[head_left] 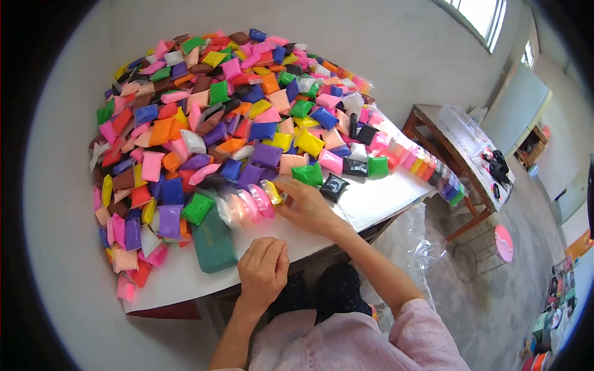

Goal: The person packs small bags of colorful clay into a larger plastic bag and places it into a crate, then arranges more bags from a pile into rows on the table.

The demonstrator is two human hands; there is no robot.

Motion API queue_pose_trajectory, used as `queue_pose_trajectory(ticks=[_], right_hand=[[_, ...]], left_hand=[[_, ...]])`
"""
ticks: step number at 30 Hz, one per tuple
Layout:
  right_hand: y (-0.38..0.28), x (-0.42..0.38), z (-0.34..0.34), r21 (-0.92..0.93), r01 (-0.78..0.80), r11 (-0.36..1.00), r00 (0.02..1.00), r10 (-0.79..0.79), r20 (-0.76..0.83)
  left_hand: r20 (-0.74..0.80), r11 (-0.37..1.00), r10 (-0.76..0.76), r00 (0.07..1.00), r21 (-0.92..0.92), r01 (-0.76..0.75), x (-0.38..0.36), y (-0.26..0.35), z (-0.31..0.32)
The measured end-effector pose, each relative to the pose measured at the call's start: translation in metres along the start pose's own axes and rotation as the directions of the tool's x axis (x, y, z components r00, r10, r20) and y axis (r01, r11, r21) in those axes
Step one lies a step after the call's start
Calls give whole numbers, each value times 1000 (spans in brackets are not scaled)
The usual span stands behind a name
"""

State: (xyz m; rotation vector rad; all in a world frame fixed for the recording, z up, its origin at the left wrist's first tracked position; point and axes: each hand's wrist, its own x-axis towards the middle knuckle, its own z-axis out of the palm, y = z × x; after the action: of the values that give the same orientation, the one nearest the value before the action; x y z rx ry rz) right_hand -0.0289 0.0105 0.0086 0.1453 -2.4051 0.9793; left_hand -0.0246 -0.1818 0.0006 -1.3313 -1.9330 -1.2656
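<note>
A short row of small soft packets (249, 204), pale, pink and yellow, lies on the white table near its front edge. My right hand (307, 206) is at the row's right end, thumb and fingers closed around the yellow packet (271, 191). Closer to me, my left hand (263, 272) is curled closed above the table edge; whether anything is inside it is hidden. A dark green box (213, 242) lies left of the row, with a bright green packet (198, 209) at its top end.
A large heap of colourful packets (210, 123) covers the back and left of the table (383, 196). A row of packets in clear wrapping (427, 168) runs off to the right. Clear plastic sheeting (405, 244), a stool (503, 243) and a side table (455, 133) stand right.
</note>
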Motion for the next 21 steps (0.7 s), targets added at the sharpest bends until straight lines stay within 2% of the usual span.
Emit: queue_pose_trajectory(ticks=[1,4,8,15,18,21], right_hand=[[2,-1,2,-23,50,999,997,-51,-51],[0,-8,1,-81,-24,996,1000,23,-12],[-2,-11,1,-55,-81,995,997,80,-24],[-9,-10,6,-104,-122,987,992,117,-56],[-9,-16,1,-100,-129,987,989,121,-85],[-18,-30,-9,-16,-165,986,983,163,-85]], left_hand=[[19,1000,-2,1000,4,2,1,0,1],[58,1000,-2,998,-7,3,0,-1,4],[46,1000,-21,999,-11,22,-4,-3,5],[41,999,-39,998,-18,39,-5,0,3],[41,999,-39,998,-36,40,-5,0,3],[59,996,-68,996,-55,71,-4,1,1]])
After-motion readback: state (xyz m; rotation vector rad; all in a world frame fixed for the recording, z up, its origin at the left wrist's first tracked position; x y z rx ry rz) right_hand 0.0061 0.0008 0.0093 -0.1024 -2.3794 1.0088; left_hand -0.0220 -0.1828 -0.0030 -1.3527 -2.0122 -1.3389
